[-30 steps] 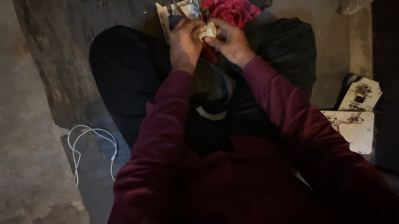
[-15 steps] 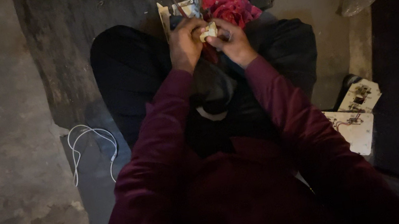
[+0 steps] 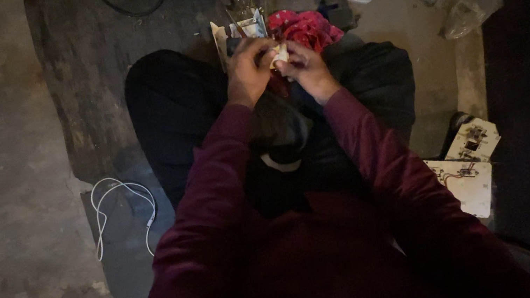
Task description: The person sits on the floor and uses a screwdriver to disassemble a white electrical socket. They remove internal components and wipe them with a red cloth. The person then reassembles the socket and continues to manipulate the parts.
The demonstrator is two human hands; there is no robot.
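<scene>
My left hand and right hand pinch a small pale piece between them above my lap. I'd best grip it firmly, working with fingertips only, red cloth just beyond.

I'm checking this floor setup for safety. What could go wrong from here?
1. Both hands, left hand and right hand, pinch a small pale part in dim light; it might slip into the lap.
2. The white cable loops beside the knee and could snag.
</scene>
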